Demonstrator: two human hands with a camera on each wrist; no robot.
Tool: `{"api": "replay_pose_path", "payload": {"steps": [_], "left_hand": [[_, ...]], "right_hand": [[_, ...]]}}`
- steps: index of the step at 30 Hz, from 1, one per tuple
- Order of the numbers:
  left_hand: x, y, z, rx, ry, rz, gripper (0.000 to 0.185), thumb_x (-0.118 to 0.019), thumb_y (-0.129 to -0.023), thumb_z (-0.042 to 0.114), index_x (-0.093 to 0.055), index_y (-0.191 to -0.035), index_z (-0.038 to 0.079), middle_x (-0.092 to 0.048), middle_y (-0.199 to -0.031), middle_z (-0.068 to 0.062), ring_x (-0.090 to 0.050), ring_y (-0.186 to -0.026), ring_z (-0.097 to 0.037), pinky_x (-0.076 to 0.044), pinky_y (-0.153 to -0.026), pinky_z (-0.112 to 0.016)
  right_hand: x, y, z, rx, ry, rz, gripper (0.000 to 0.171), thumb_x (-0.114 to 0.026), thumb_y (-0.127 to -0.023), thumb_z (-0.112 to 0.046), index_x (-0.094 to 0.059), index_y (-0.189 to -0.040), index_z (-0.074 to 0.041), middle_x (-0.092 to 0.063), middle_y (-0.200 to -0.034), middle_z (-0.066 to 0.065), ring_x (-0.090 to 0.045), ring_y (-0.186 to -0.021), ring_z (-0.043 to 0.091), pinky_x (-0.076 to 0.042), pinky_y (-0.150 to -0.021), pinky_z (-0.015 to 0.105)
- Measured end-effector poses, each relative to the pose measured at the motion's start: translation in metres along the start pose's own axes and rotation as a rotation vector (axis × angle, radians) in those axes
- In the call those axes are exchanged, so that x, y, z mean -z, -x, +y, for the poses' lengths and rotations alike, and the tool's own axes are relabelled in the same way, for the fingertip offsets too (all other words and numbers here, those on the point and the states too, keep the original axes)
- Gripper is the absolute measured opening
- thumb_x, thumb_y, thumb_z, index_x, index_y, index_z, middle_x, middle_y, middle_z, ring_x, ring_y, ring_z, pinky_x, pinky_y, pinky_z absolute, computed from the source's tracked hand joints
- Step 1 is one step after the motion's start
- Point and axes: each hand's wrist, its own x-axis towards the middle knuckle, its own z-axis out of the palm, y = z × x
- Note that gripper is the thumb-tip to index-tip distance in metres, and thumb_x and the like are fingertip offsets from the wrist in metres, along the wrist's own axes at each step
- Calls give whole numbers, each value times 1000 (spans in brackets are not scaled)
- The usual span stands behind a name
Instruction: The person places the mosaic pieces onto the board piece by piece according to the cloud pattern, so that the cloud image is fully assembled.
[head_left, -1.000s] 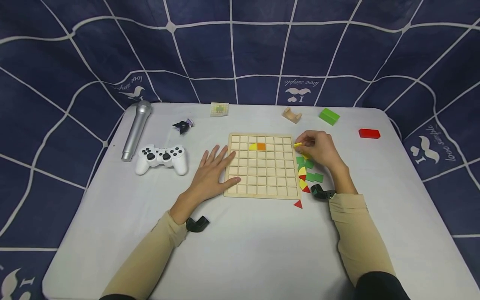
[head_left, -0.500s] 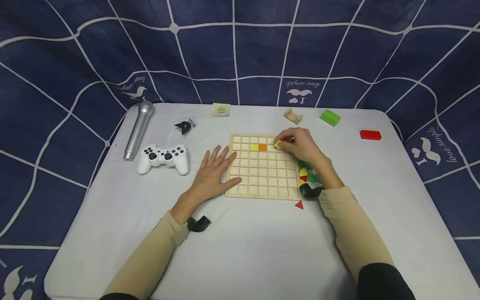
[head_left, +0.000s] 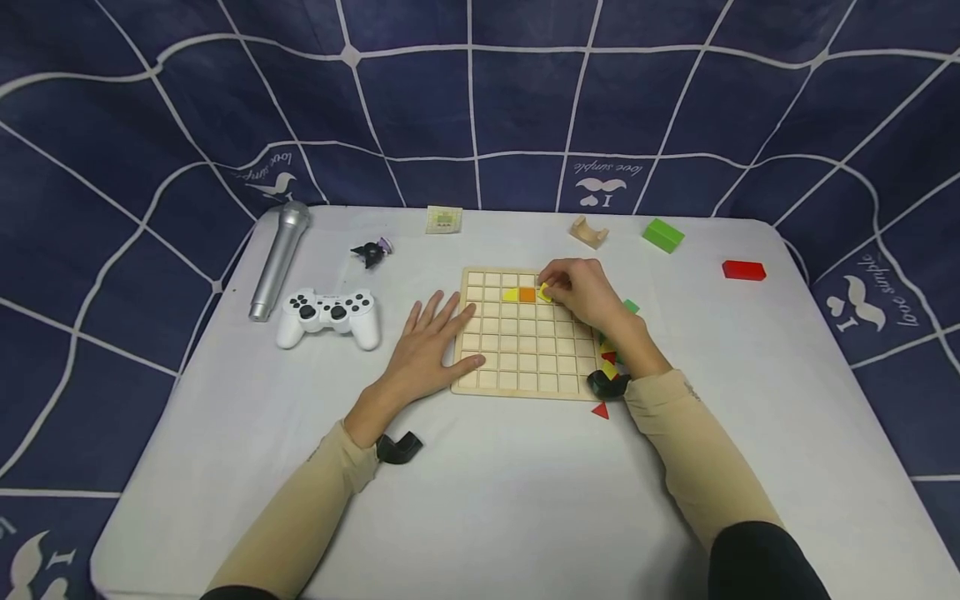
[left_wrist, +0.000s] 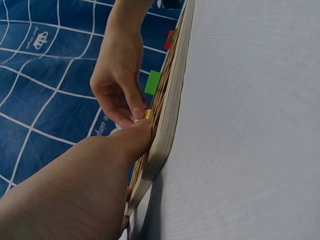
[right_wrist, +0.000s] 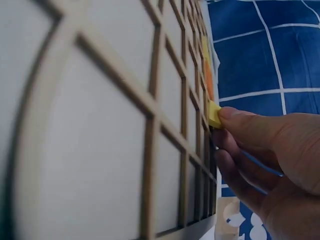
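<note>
A wooden grid board (head_left: 517, 342) lies on the white table, with a yellow tile (head_left: 511, 294) and an orange tile (head_left: 527, 294) side by side in its second row. My right hand (head_left: 588, 293) pinches a small yellow piece (right_wrist: 214, 115) between thumb and fingers, at the cell just right of the orange tile. Whether the piece sits fully in the cell, I cannot tell. My left hand (head_left: 427, 346) rests spread over the board's left edge, thumb and fingertips on the wood. Red, yellow and green pieces (head_left: 608, 358) lie along the board's right side, partly hidden by the right wrist.
A game controller (head_left: 328, 317), a microphone (head_left: 279, 262) and a small black figure (head_left: 372, 252) lie to the left. Along the back are a patterned card (head_left: 444, 220), a curved wooden block (head_left: 588, 232) and a green block (head_left: 663, 235). A red block (head_left: 744, 270) is far right; a red triangle (head_left: 601, 411) lies near the board.
My right hand has moved left from beside the board to the cell by the orange tile, carrying the yellow piece. The left hand has stayed in place on the board.
</note>
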Motion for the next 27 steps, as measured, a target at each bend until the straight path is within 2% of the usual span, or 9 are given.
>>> {"api": "replay_pose_path", "payload": {"steps": [7,17,22,27], "left_hand": [[1,0,0,4,-7,-5,90,-61,-97,66,-29,-168,21,-17,-177,-9,-3,-166,-34,2,-134,-56],[1,0,1,5,-17,-9,89,-60,-97,66,-30,-168,21,-18,-177,-10,-4,-165,-35,1,-134,-56],[1,0,1,4,-21,-10,89,-60,-97,66,-30,-168,21,-18,-177,-9,-5,-165,-34,1,-134,-56],[1,0,1,1,-15,-2,89,-60,-97,66,-31,-168,20,-19,-177,-10,-6,-165,-35,0,-133,-57]], "right_hand": [[0,4,-6,-1,55,55,12,-84,-89,-4,-81,-101,-4,-79,-89,10,-72,-81,22,-60,-75,38],[-3,11,-8,29,62,17,12,-81,-91,-2,-84,-103,-3,-79,-102,14,-73,-90,26,-61,-81,40],[0,17,-10,70,124,10,11,-80,-92,-1,-83,-102,-2,-80,-106,15,-75,-98,30,-61,-89,44],[8,26,-9,54,134,-5,9,-78,-93,-2,-82,-102,-3,-79,-106,13,-71,-96,27,-60,-88,44]]}}
